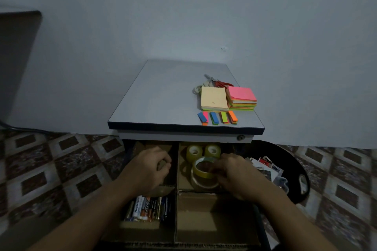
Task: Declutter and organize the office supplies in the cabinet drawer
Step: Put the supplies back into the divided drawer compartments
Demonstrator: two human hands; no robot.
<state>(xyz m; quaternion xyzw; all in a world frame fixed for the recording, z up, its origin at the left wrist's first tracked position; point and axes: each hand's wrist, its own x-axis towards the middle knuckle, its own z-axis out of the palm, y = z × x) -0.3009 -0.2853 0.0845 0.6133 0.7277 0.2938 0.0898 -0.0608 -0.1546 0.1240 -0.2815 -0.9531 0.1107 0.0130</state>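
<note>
The cabinet's drawer stands pulled out, split by cardboard dividers (176,206) into compartments. My right hand (236,177) grips a yellow tape roll (201,169) that sits on top of a clear roll in the far right compartment; two more yellow rolls (203,151) stand behind it. My left hand (151,166) has curled fingers over the far left compartment, pinching a small brown piece that I cannot identify. Several batteries (146,208) lie in the near left compartment. The near right compartment (204,218) holds nothing.
On the cabinet top (155,100) lie a cream sticky-note pad (214,99), a pink and green pad stack (242,98), coloured page flags (217,118) and scissors (212,81). A black tray (293,171) with small items sits on the tiled floor at right.
</note>
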